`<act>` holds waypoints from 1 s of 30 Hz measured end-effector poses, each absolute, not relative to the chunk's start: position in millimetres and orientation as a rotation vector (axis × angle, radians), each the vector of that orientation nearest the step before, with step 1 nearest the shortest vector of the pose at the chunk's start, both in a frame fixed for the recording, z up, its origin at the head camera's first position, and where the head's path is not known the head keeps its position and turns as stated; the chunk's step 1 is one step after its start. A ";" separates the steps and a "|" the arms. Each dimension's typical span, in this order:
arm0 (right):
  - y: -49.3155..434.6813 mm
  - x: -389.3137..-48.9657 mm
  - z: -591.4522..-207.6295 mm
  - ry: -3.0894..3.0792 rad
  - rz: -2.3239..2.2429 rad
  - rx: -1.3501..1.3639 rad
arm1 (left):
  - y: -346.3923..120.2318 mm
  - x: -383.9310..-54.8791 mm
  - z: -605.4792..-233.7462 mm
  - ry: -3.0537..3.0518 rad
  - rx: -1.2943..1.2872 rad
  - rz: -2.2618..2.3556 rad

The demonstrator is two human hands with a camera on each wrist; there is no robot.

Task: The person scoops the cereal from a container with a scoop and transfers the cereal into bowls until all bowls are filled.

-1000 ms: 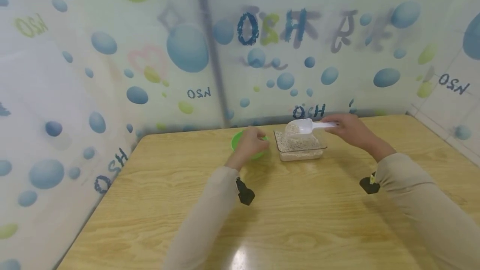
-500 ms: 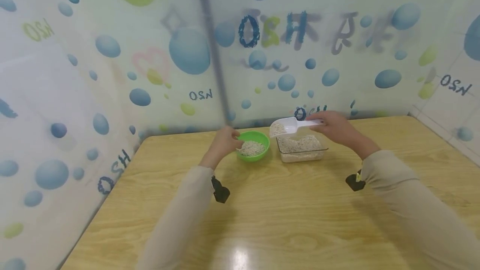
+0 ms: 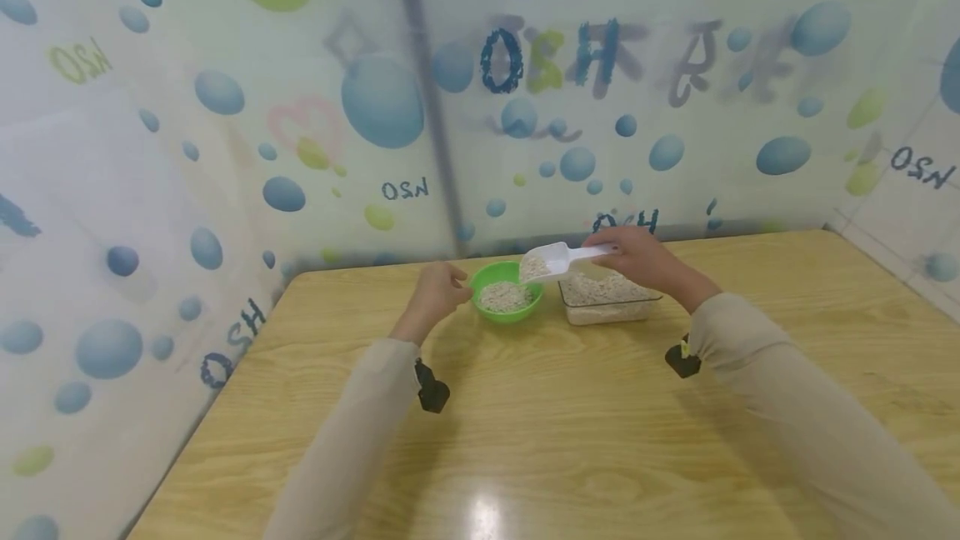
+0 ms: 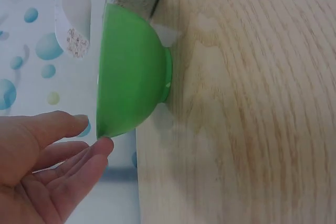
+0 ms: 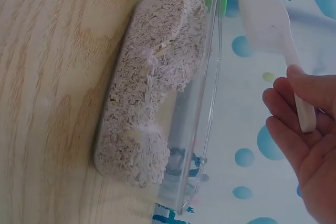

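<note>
In the head view a green bowl (image 3: 507,316) part-filled with oat flakes (image 3: 504,297) stands on the table. My right hand (image 3: 637,257) grips a white scoop (image 3: 558,260) by its handle, thumb on top in the right wrist view. Some oat flakes (image 4: 77,43) lie in the scoop's mouth, which hangs over the bowl's right rim. At the bowl's left rim is my left hand (image 3: 437,296); in the left wrist view a fingertip touches the rim and the thumb stands apart from it. A clear rectangular container (image 5: 207,93) of oat flakes sits under my right hand.
The wooden table (image 3: 540,415) runs back to a patterned curtain (image 3: 480,107) just behind the bowl and container. Dark wrist devices (image 3: 432,388) hang under both sleeves. The container's right side stands close beside the bowl's left-hand neighbour, the scoop's path.
My right hand has carried the loaded scoop left, from above the container to the bowl's rim. My left hand has drawn back left from over the bowl to its left rim.
</note>
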State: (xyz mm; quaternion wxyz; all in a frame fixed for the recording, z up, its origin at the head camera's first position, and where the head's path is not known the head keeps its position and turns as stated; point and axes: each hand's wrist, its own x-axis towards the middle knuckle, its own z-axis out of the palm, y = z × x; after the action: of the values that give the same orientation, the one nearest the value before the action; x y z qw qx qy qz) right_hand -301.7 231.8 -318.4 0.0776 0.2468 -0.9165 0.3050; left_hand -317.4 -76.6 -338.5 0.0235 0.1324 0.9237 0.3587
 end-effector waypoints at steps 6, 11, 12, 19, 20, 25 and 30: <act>226.4 -308.5 -322.4 -2.734 0.883 0.733 | -75.8 -315.8 -342.8 2.831 0.448 1.129; 221.7 -315.8 -324.5 -2.743 0.830 0.755 | -74.3 -316.2 -344.8 2.829 0.437 1.114; 220.6 -317.4 -324.2 -2.742 0.805 0.769 | -74.3 -316.7 -345.4 2.831 0.438 1.109; 212.5 -323.9 -312.6 -2.737 0.698 0.834 | -75.0 -320.5 -347.9 2.837 0.475 1.106; 211.4 -324.6 -310.5 -2.741 0.694 0.837 | -75.2 -320.8 -348.0 2.837 0.480 1.108; 206.2 -327.9 -303.1 -2.753 0.665 0.856 | -74.7 -319.5 -347.8 2.830 0.482 1.115; 202.1 -330.2 -300.8 -2.768 0.629 0.873 | -75.2 -319.1 -348.9 2.826 0.464 1.129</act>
State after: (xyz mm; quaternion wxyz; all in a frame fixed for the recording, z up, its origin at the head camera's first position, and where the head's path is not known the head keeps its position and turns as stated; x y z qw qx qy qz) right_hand -330.2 202.1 -300.8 0.0858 0.2929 -0.9286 0.2110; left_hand -319.1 -75.2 -348.9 0.0317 0.1507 0.9175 0.3667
